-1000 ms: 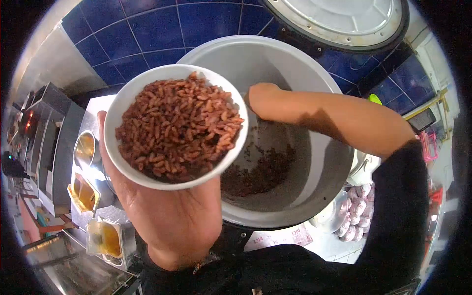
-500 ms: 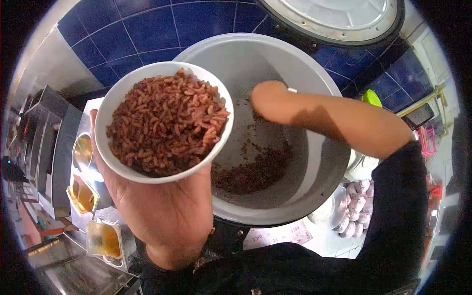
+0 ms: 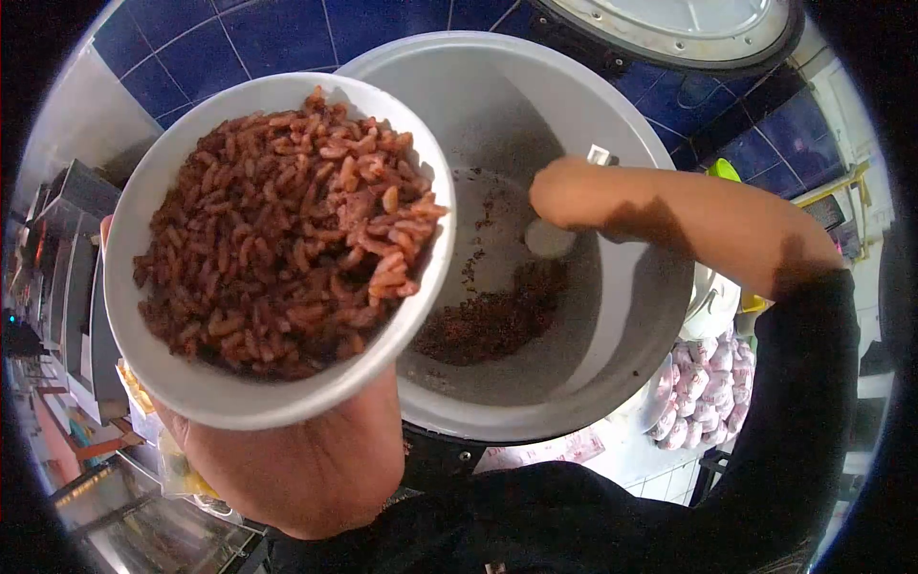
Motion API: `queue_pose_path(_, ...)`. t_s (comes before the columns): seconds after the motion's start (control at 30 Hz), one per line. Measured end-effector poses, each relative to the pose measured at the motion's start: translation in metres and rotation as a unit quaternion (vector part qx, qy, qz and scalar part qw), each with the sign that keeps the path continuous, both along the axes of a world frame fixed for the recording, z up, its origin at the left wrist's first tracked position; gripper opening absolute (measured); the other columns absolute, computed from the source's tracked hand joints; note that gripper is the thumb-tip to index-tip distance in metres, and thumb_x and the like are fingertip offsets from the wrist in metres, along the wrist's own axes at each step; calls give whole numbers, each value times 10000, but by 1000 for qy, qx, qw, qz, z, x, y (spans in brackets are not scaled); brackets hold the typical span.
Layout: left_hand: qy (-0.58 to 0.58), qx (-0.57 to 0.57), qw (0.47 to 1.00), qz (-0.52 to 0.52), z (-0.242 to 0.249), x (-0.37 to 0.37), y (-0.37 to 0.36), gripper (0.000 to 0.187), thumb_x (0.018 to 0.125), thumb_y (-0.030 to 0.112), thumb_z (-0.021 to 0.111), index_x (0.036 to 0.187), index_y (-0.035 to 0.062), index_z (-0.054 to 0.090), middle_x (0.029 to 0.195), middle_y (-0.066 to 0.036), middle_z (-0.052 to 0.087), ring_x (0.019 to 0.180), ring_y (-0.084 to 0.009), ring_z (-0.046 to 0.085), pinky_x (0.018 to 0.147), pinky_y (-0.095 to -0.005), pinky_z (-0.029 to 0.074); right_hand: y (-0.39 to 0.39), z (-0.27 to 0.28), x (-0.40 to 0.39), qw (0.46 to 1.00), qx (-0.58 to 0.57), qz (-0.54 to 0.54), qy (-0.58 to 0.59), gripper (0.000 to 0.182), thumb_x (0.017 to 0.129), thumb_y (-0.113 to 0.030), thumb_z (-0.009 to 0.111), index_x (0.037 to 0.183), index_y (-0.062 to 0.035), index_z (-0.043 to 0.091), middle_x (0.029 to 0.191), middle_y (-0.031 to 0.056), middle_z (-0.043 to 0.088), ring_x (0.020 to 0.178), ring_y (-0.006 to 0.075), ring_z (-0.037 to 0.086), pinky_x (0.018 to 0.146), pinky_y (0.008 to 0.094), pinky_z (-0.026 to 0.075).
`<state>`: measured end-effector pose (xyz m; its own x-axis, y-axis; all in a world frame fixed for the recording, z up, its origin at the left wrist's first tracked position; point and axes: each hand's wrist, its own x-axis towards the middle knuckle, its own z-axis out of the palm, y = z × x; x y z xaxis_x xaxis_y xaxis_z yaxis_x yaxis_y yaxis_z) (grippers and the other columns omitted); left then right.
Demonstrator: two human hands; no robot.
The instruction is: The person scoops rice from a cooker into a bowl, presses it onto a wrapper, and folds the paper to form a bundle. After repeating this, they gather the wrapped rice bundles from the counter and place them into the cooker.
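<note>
My left hand [image 3: 296, 469] holds a white bowl [image 3: 277, 411] from below, close to the camera. Reddish-brown rice [image 3: 277, 239] is heaped in the bowl, which overlaps the left rim of a large grey pot [image 3: 612, 105]. My right hand [image 3: 571, 194] is inside the pot, closed round the handle of a utensil [image 3: 550, 239]; a pale handle end sticks out above the fist and a rounded whitish part shows below it. More of the rice [image 3: 497, 325] lies on the pot's bottom, thickest toward the near side.
An open round lid [image 3: 679, 29] stands behind the pot. Right of the pot are many small wrapped bundles [image 3: 708, 392] and a bright green item [image 3: 724, 170]. At left is a metal-framed glass case [image 3: 143, 517]. Blue tiles [image 3: 277, 38] cover the wall.
The bowl has come closer to the camera and shifted left. My right hand has moved right and slightly up within the pot, and the utensil's whitish part now shows.
</note>
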<state>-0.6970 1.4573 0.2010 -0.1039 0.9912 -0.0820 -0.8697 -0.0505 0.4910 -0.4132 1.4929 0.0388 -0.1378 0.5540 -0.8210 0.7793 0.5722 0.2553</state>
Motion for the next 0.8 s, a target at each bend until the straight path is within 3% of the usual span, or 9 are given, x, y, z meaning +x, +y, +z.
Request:
queue_pose_path(0.07,-17,109,991,-76,-23,-12,8,397,950,132,351,1317,-19,344,1419,-233,282,1315,-418,258,1065,-702,137,0,-38,27,996,-44,71,19,255,688,-92,666,938,-42,685,863,181,664,726,276,656,613,394,522)
queue_pose_path(0.13,-29,211,965,-152,-44,-23,14,396,954,137,351,1317,-23,342,1419,-230,282,1316,-411,260,1067,-699,138,-17,-26,-19,963,-142,-213,80,295,702,-103,648,982,-11,657,839,195,651,668,305,620,584,400,508)
queue_pose_path(0.23,3,249,952,-179,-46,-24,16,393,960,136,355,1319,-22,340,1418,-225,288,1314,-402,272,1068,-692,152,-14,-12,-58,968,-237,-30,73,293,770,-139,614,1014,23,634,883,196,644,719,300,596,625,398,502)
queue_pose_path(0.37,145,210,960,-119,-32,-23,19,378,972,125,368,1323,-12,333,1410,-211,314,1301,-376,313,1068,-669,205,-2,-19,-84,952,-232,-109,171,313,814,-191,612,1024,41,626,926,190,640,759,274,573,656,402,495)
queue_pose_path(0.5,30,161,975,-152,-24,-28,13,385,971,135,371,1325,-12,328,1415,-214,306,1306,-378,303,1073,-664,196,30,-93,-109,938,-92,-114,315,342,862,-238,590,1106,0,609,1074,194,620,909,301,599,808,397,496)
queue_pose_path(0.6,8,178,971,-158,-24,-29,14,398,967,127,374,1336,-12,314,1423,-223,292,1312,-380,293,1077,-663,190,24,-12,-123,896,46,-82,435,357,896,-262,561,1165,-29,590,1172,187,592,1039,305,587,934,402,459)
queue_pose_path(0.63,3,173,975,-136,-24,-28,15,400,965,121,372,1336,-15,316,1426,-229,282,1311,-391,288,1075,-668,188,53,-15,-130,924,-34,-143,354,361,903,-285,557,1161,-35,598,1179,179,592,1039,316,578,932,406,453)
queue_pose_path(0.67,-2,168,979,-115,-23,-28,16,401,963,115,370,1337,-18,317,1430,-234,272,1310,-402,284,1073,-673,185,59,-19,-130,907,-3,-278,316,297,905,-235,550,1106,-29,625,1047,168,641,886,276,620,801,379,512)
queue_pose_path(0.8,60,155,975,-145,-16,-17,7,399,956,108,370,1328,-30,334,1420,-250,282,1298,-431,283,1062,-690,185,65,19,-120,875,-45,-345,338,213,864,-151,543,958,11,644,738,82,613,588,154,559,531,306,478)
